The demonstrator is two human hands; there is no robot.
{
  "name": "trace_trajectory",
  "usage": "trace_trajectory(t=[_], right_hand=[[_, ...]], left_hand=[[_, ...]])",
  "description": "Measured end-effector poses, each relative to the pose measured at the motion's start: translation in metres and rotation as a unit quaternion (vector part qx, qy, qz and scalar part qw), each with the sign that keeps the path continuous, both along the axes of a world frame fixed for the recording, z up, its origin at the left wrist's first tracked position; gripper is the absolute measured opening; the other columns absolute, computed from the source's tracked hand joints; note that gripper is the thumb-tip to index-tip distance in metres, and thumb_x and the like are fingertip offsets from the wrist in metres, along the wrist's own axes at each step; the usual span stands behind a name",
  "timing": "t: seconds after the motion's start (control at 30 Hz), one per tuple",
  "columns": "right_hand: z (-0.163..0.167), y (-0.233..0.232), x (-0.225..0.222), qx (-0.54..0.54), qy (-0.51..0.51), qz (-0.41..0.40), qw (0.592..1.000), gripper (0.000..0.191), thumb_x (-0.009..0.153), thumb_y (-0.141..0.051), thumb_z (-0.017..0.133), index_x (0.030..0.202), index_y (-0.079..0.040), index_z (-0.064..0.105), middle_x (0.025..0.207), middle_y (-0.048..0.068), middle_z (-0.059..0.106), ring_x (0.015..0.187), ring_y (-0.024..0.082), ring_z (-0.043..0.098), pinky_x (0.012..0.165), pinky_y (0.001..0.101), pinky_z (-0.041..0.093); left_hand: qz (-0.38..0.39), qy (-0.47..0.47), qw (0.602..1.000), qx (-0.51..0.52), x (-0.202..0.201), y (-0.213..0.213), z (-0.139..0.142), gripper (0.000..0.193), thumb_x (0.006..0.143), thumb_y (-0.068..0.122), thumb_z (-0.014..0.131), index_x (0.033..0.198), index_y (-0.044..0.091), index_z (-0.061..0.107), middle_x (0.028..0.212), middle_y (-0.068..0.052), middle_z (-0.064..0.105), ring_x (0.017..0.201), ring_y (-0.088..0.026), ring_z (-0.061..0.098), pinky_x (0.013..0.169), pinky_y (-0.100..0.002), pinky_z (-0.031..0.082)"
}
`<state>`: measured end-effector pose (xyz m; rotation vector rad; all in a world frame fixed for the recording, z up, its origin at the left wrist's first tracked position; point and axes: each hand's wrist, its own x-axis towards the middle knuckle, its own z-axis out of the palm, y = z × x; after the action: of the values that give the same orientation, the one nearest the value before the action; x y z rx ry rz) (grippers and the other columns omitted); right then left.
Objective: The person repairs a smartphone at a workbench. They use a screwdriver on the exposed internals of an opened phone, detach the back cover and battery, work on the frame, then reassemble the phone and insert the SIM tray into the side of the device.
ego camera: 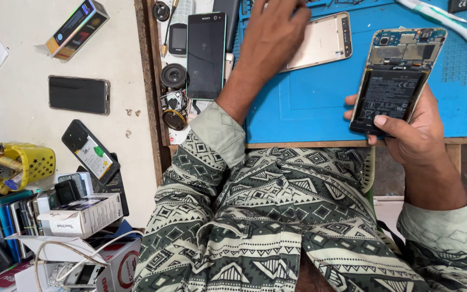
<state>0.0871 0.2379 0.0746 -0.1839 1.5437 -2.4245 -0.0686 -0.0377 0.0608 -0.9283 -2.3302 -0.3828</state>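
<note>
Over the blue mat [320,108], the right hand [417,132] holds an opened phone [393,81] in its grip, battery side up — thumb across the lower edge, so the inside faces the eye. Left of it, the left hand [274,32] reaches onto the gold back cover [322,40] — fingers cut off, grip unclear

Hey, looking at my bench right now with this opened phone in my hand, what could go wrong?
The opened phone, battery and board bare, sits only in the right hand's fingertips at the blue mat's near edge; a slip might drop it off the bench. The left hand reaches over the gold back cover and may knock it.
</note>
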Motion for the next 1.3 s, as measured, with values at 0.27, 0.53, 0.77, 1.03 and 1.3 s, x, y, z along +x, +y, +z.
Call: trace_trajectory(t=[0.27, 0.53, 0.77, 1.03, 1.3], right_hand=[[0.000, 0.001, -0.003, 0.007, 0.004, 0.001, 1.000, 0.055, 0.097, 0.002, 0.057, 0.148, 0.003, 0.038, 0.123, 0.030, 0.065, 0.106, 0.034, 0.072, 0.061, 0.0285, 0.058], [0.001, 0.000, -0.004, 0.008, 0.012, 0.007, 1.000, 0.047, 0.098, 0.001, 0.058, 0.142, 0.005, 0.040, 0.121, 0.030, 0.066, 0.106, 0.033, 0.073, 0.061, 0.0283, 0.058], [0.001, 0.000, -0.008, 0.014, 0.017, 0.010, 1.000, 0.052, 0.099, 0.001, 0.058, 0.147, 0.003, 0.040, 0.121, 0.029, 0.066, 0.107, 0.033, 0.073, 0.061, 0.0278, 0.059], [0.003, 0.000, -0.008, 0.021, 0.024, 0.008, 0.999, 0.048, 0.099, 0.001, 0.058, 0.143, 0.004, 0.040, 0.121, 0.029, 0.066, 0.106, 0.033, 0.073, 0.061, 0.0278, 0.059], [0.004, 0.000, -0.007, 0.024, 0.022, 0.009, 0.999, 0.052, 0.098, 0.000, 0.059, 0.146, 0.003, 0.040, 0.121, 0.029, 0.066, 0.106, 0.032, 0.073, 0.060, 0.0276, 0.059]], left_hand=[[-0.018, -0.042, 0.999, 0.025, 0.001, -0.018, 0.003, 0.016, 0.084, 0.008, 0.078, 0.098, 0.005, 0.072, 0.106, -0.007, 0.060, 0.101, -0.026, 0.059, 0.087, -0.042, 0.046], [-0.005, -0.045, 0.999, 0.023, -0.001, -0.011, -0.011, 0.010, 0.087, 0.005, 0.078, 0.094, 0.003, 0.070, 0.104, -0.008, 0.060, 0.087, -0.025, 0.061, 0.079, -0.040, 0.050], [-0.027, -0.060, 0.995, 0.072, -0.004, -0.012, -0.009, 0.010, 0.087, 0.009, 0.081, 0.092, 0.006, 0.073, 0.097, -0.004, 0.062, 0.082, -0.021, 0.064, 0.073, -0.039, 0.049], [-0.048, -0.135, 0.979, 0.142, -0.005, -0.015, -0.003, 0.007, 0.089, 0.009, 0.080, 0.093, 0.005, 0.075, 0.093, -0.005, 0.065, 0.077, -0.024, 0.065, 0.068, -0.039, 0.054], [-0.020, -0.134, 0.982, 0.132, -0.006, -0.012, -0.006, 0.007, 0.087, 0.008, 0.079, 0.092, 0.005, 0.075, 0.093, -0.005, 0.064, 0.079, -0.024, 0.066, 0.071, -0.040, 0.055]])
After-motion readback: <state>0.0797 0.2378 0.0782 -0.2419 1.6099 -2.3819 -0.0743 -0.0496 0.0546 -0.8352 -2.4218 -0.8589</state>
